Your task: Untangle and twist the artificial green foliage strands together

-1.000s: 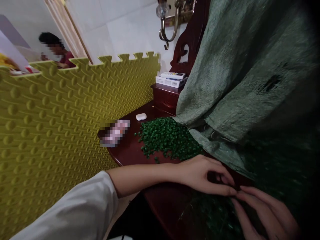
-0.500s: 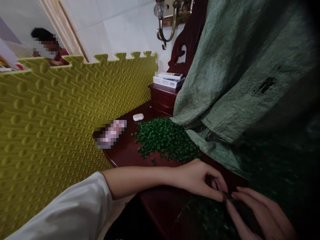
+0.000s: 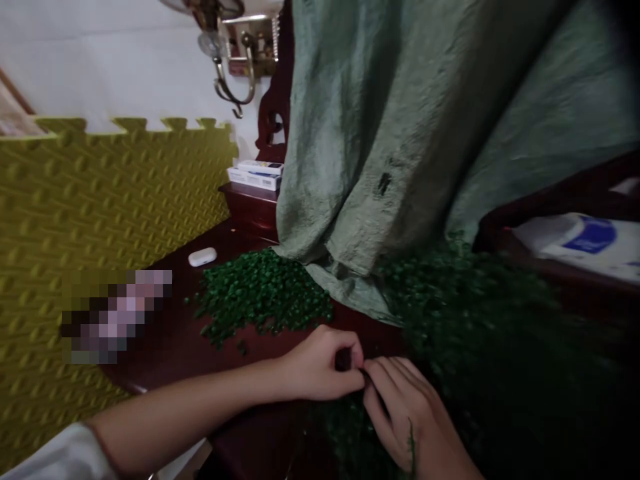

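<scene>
My left hand (image 3: 320, 365) reaches in from the left over the dark red table, its thumb and forefinger closed in a pinch. Directly against those fingertips are the bent, closed fingers of my right hand (image 3: 407, 407). Whatever sits between the fingertips is too small and dark to name. A thin green sprig (image 3: 411, 443) lies across the back of my right hand. Behind my left hand a pile of small green pieces (image 3: 265, 290) is spread on the table. To the right, a larger dark green mass of similar pieces or strands (image 3: 480, 333) fades into shadow.
A grey-green woven cloth (image 3: 360, 133) hangs down to the table (image 3: 175, 353). Left stands a yellow foam mat (image 3: 125, 193). A white earbud case (image 3: 203, 257), a blurred-out object (image 3: 120, 317), white boxes (image 3: 255, 177) and a blue-and-white packet (image 3: 595, 243) are around.
My view has turned to the right, bringing the packet into sight and leaving the person at upper left out of it. My right hand's fingers, formerly more spread, are now drawn together against my left fingertips.
</scene>
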The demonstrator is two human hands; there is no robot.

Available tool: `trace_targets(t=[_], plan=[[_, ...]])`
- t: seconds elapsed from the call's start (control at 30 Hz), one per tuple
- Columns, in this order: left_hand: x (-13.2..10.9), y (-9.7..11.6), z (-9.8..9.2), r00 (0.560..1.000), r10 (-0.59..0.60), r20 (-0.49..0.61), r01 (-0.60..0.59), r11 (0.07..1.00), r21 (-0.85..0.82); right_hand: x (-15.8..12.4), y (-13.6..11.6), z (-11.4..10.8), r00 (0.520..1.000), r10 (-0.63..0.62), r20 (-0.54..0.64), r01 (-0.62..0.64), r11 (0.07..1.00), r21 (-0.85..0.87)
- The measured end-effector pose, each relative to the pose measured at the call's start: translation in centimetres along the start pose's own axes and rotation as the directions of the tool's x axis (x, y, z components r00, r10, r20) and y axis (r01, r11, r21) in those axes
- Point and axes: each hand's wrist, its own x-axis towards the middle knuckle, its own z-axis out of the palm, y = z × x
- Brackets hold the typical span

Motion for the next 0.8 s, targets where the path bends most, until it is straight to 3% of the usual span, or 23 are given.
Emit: trace_targets(t=[0.17,0.37,0.53,0.8], plan=[[0.3,0.0,0.0,0.999,-0.036,-0.037,0.038,0.998,0.054,0.3,-0.5,-0.6,1.0,-0.008,0.017,0.008,1.0,-0.002],[0.6,0.3,0.3,0.995,-0.092,0.031,0.089,0.992,0.086,0.4,-0.4,-1.0,0.999,-0.045,0.007,0.046,0.981,-0.187],[0.3,0.6,0.5,0.996,0.001,0.087,-0.021,0.975,0.22,0.4,-0.3,-1.3,0.995,-0.095,-0.005,0.092,0.969,-0.232],[0.0,0.1,0.8,0.984,0.141,0.11,-0.168,0.941,0.295,0.0,-0.3,-0.7,0.992,-0.043,-0.116,0.016,0.974,-0.227]])
